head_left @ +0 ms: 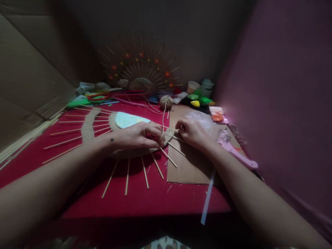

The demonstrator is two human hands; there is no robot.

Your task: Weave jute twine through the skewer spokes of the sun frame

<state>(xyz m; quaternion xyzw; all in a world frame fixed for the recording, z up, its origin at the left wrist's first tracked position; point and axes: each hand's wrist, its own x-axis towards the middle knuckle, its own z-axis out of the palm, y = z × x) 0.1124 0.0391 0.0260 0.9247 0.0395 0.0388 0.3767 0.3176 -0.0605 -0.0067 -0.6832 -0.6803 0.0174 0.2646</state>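
The woven twine band (170, 134), threaded across wooden sticks (144, 172), runs beneath the left hand (149, 134), whose fingers pinch it; the right hand (190, 130) curls at its end (gripping or not, I cannot tell). A strand (163, 121) climbs from the left fingers to the twine ball (166, 101) beyond. Slack there could loosen the weave; hard tugging could skew the sticks.
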